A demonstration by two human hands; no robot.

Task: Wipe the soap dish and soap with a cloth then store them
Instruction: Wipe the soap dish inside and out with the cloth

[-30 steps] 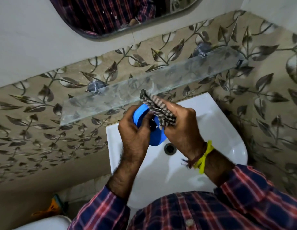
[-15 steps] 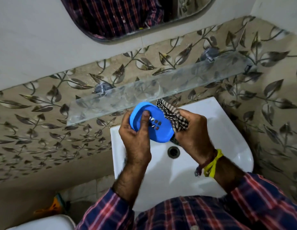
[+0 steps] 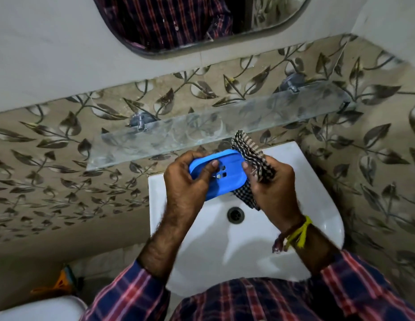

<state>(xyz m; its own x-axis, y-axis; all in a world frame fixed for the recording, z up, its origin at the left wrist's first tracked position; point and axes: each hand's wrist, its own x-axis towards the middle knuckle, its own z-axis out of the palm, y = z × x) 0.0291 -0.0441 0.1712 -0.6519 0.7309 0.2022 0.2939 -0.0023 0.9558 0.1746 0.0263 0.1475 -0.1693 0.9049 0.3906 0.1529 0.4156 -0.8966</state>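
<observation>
Over the white basin (image 3: pixel 259 239), a little above its drain hole (image 3: pixel 235 215), the left hand (image 3: pixel 185 184) holds the blue soap dish (image 3: pixel 221 174) with its perforated floor turned up toward the camera. The thumb lies across that floor beside the drainage slots and the fingers curl round the far rim, so the hand is clamped on the dish. The dish sits at the fingertip end of this grip and juts out to the right, toward the other hand, which probably keeps its free end open to wiping. The right hand (image 3: pixel 273 188) is closed on a bunched checked cloth (image 3: pixel 252 156), which fans out above the fist toward the wall and hangs out below it toward the drain. The cloth touches the right end of the dish and seems tucked under that edge, so the rim and underside look like the part being wiped. Working above the basin likely lets any drips or soap residue fall in instead of onto the floor. The soap itself is not visible anywhere, so where it lies cannot be told. Just beyond the basin, on the leaf-patterned tile wall, a glass shelf (image 3: pixel 201 130) runs on two metal brackets; it looks a likely place for storing the dish, though that is only a guess.
</observation>
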